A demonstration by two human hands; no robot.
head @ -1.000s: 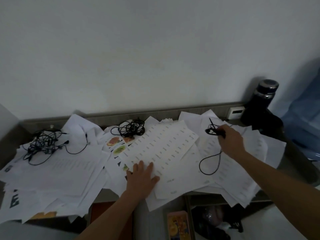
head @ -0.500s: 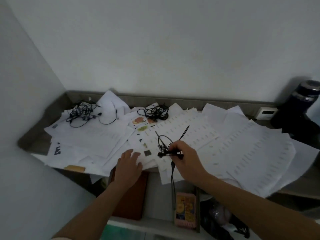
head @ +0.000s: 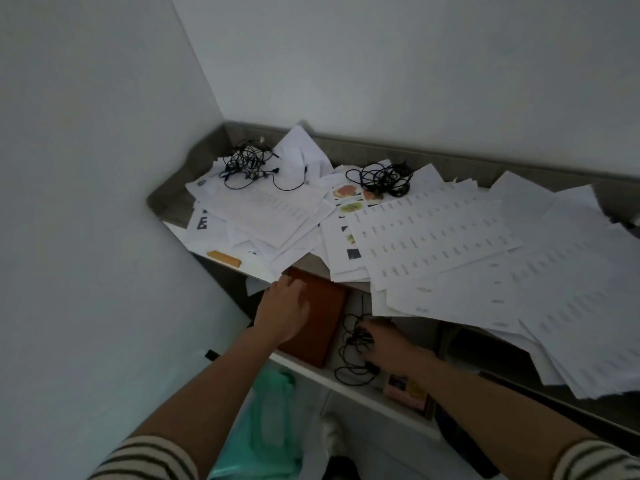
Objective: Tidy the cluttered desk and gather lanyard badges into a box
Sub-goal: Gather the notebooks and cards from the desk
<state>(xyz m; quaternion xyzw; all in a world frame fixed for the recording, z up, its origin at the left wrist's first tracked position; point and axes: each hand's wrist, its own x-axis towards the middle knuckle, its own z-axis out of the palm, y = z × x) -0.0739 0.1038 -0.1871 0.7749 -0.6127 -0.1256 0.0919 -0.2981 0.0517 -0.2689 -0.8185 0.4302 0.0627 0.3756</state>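
- left hand [head: 282, 306]: fingers relaxed and spread, laid flat on the upper left part of the brown box [head: 322, 327]; it grasps nothing.
- brown box: on the white shelf [head: 301, 370], just under the front edge of the desk [head: 173, 199].
- right hand [head: 389, 346]: low over the shelf, fingers curled round a black lanyard cord [head: 356, 340]; the cord's loops lie on the shelf just beside the box.
- left cord tangle [head: 247, 164] and middle cord tangle [head: 384, 178]: on the loose papers [head: 450, 237] at the back of the desk.
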